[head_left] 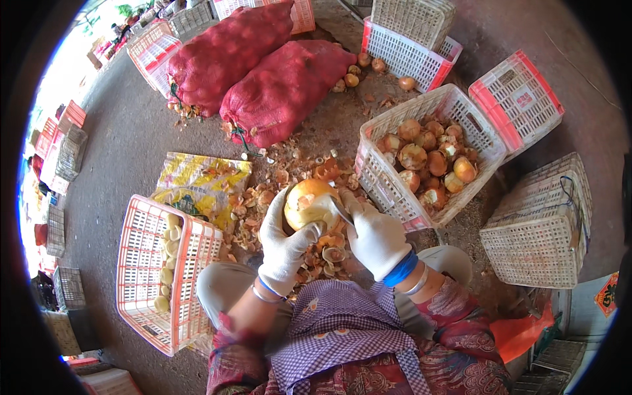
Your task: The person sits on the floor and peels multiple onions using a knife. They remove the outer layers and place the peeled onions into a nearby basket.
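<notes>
The left hand (284,247) grips a half-peeled onion (307,203) at frame centre; the right hand (374,236) holds a small knife (342,212) against it. Lower left, a red-and-white crate (141,263) holds peeled onions; upper right, another crate (388,184) holds unpeeled ones. Red mesh sacks (276,89) lie beyond.

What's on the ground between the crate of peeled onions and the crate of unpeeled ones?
Head view: a heap of onion skins and the gloved hands holding an onion.

A round, yellowish onion (308,203), partly peeled with brown skin patches, sits just above centre; a thin knife blade (342,212) touches it at 3 o'clock.
</notes>
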### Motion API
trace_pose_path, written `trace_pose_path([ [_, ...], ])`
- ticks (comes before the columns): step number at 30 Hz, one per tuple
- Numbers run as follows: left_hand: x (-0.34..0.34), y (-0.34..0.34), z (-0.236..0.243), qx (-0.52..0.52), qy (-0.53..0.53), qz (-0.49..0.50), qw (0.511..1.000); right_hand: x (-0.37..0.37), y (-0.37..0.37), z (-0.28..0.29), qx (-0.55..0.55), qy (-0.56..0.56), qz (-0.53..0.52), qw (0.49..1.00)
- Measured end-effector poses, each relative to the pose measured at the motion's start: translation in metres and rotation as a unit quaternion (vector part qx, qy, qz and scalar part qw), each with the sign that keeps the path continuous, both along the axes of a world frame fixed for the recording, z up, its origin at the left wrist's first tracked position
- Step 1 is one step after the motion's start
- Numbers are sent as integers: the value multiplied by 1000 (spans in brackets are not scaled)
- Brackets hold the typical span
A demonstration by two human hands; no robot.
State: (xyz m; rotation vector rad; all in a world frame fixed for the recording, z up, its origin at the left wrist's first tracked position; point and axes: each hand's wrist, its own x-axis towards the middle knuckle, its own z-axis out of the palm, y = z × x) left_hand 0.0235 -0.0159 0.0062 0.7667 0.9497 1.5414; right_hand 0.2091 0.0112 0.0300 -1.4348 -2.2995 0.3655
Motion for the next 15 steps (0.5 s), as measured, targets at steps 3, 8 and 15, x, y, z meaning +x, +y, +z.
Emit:
trace_pose_path([
  [3,-4,-2,0,0,8,-10,1000,7,7,-3,-93,75,11,993],
  [8,-16,0,5,-41,40,-48,997,19,14,5,-339,226,17,913],
  [15,-25,4,11,-67,33,-117,990,18,4,0,-99,23,47,994],
])
